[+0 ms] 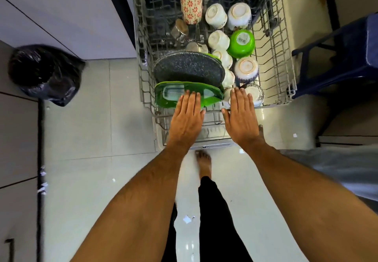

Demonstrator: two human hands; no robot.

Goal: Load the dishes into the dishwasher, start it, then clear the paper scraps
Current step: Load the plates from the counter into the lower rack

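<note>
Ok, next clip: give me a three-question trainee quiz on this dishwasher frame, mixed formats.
1. True or false: both hands, the left hand and right hand, lie flat with straight fingers at the front of the rack.
2. Multiple choice: the green bowl sits A) rim up B) upside down C) on the floor.
3. Fill in: paper scraps lie on the ____.

Key: 1 true; 2 B; 3 floor.

barcode sticker on green bowl (pixel 241 44), digits unreadable
</note>
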